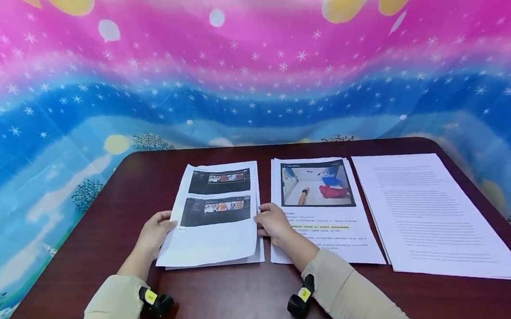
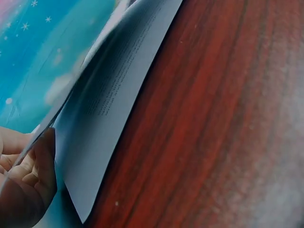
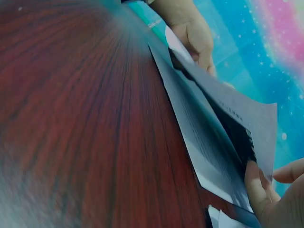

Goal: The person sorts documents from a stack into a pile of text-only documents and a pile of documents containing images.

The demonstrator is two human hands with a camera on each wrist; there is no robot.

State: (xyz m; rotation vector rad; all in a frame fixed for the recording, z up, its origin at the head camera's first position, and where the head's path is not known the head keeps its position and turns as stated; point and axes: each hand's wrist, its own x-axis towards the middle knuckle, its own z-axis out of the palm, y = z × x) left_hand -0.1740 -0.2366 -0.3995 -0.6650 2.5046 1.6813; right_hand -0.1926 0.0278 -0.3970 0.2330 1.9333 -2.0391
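Both hands hold a few printed sheets of paper just above the table, left of centre. The top sheet shows two dark screenshot pictures. At the left edge, my left hand pinches the paper between thumb and fingers. My right hand grips the right edge the same way. Another sheet with lines of text lies beneath, and a gap opens between it and the raised paper in both wrist views. In the right wrist view, the upper paper bows away from the lower one.
To the right lies a paper stack with a colour photo and a yellow-highlighted line. Further right is a larger stack of text pages. Everything sits on a dark red-brown wooden table. A patterned cloth hangs behind it.
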